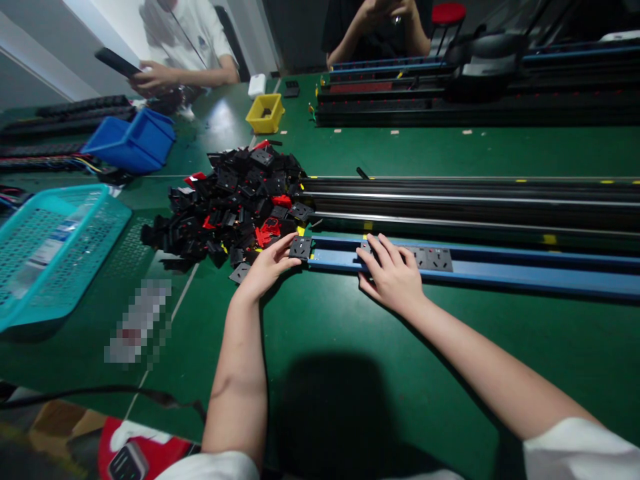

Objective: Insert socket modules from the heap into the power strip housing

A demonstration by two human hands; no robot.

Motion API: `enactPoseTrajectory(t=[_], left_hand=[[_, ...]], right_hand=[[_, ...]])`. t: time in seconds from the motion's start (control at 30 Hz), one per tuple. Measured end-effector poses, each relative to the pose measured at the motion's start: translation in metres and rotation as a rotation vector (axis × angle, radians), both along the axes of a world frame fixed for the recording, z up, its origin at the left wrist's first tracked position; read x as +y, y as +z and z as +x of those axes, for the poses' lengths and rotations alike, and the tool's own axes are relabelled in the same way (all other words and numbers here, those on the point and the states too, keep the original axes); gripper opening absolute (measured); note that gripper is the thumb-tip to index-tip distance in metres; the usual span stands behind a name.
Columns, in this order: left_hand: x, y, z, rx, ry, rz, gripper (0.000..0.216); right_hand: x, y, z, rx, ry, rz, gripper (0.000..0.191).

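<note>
A long blue metal channel (530, 279) lies across the green table in front of me. At its left end, my left hand (273, 265) pinches a black socket module (301, 247) between thumb and fingers. Farther right, my right hand (393, 272) rests over the channel, its fingers bent down on socket modules that it mostly covers. More black socket modules (436, 259) sit in the channel just right of that hand. Beside my left hand is a big heap of black modules (235, 200) with a few red ones among them.
Dark rails (450, 207) lie behind the channel. A turquoise basket (75, 267) stands at left, with blue bins (135, 143) and a yellow bin (265, 113) beyond. Two people sit across the table; one person's hand (155, 79) holds a phone. More long strips (400, 100) lie at the back.
</note>
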State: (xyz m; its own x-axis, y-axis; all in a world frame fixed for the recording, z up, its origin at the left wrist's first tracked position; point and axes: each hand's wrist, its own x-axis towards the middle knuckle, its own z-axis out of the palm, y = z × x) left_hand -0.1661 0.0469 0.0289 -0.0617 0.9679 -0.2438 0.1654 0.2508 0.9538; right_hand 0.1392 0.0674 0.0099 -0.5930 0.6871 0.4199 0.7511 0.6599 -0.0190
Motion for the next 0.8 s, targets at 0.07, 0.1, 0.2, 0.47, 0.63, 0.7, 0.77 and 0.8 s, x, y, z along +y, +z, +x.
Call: enactPoseTrajectory(t=[0.07,0.1,0.2,0.47,0.63,0.7,0.77,0.8], left_hand=[[0.000,0.000,0.001,-0.003,0.002,0.006,0.086],[0.000,0.000,0.001,-0.006,0.001,0.007,0.085],[0.000,-0.001,0.001,-0.014,-0.001,0.003,0.086],[0.002,-0.010,0.000,-0.022,-0.029,0.017,0.089],[0.005,-0.014,0.006,-0.004,-0.041,0.015,0.088],[0.005,-0.014,0.008,-0.005,-0.028,0.014,0.089],[0.005,-0.014,0.008,-0.012,-0.015,0.006,0.091],[0.005,-0.014,0.008,-0.018,-0.011,0.001,0.092]], right_hand=[[0.000,0.000,0.000,0.000,-0.003,0.005,0.045],[0.000,0.000,0.000,0.000,-0.004,0.007,0.045],[0.000,0.000,-0.001,-0.003,-0.005,0.008,0.045],[0.000,0.000,0.000,-0.004,-0.002,0.009,0.045],[0.001,0.000,0.000,-0.007,-0.002,0.019,0.044],[0.001,0.000,0.000,-0.006,-0.002,0.021,0.044],[0.000,0.000,-0.001,-0.005,-0.001,0.024,0.044],[0.000,0.000,-0.001,-0.005,-0.002,0.025,0.044]])
